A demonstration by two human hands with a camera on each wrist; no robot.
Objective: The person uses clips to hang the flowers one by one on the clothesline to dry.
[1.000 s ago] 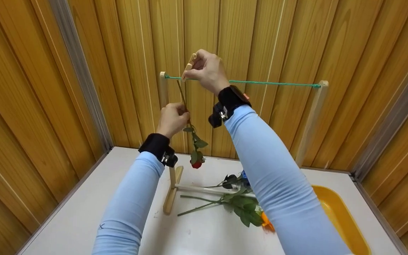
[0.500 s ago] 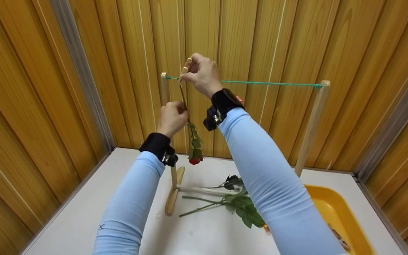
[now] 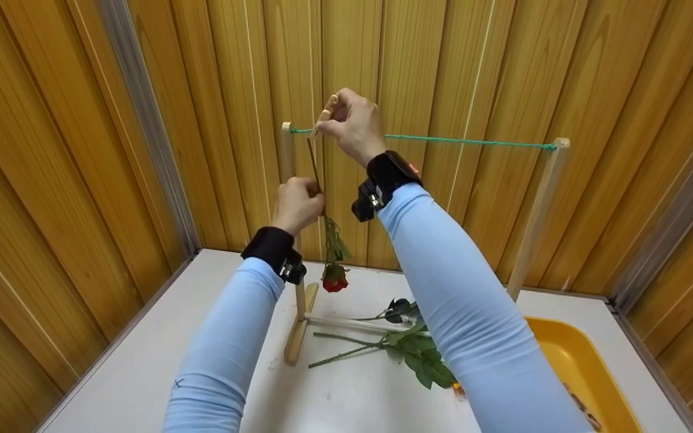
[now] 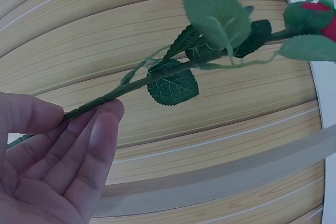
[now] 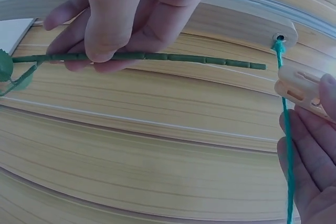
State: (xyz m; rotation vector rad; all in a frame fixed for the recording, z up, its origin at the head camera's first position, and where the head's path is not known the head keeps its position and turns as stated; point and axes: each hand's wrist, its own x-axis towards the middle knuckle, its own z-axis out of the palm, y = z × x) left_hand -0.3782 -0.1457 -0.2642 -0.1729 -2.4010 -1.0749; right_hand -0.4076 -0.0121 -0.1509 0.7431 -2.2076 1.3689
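A red artificial rose hangs bloom down from my left hand, which pinches its green stem between thumb and fingers. Above it, my right hand holds a light wooden clothespin. In the right wrist view the clothespin's tip overlaps the green string, just below its knot at the wooden post. The cut end of the stem points at the string and stops a little short of the clothespin. In the left wrist view the rose's leaves and part of its bloom show, while the clothespin is out of frame.
The string runs between a left wooden post and a right wooden post. Under my right arm, more leafy flower stems lie on the white table, near a yellow tray with clothespins. A wood-panelled wall stands close behind.
My right hand has shifted slightly left along the string with the clothespin, closer to the left post. The rose has turned a little in my left hand's pinch.
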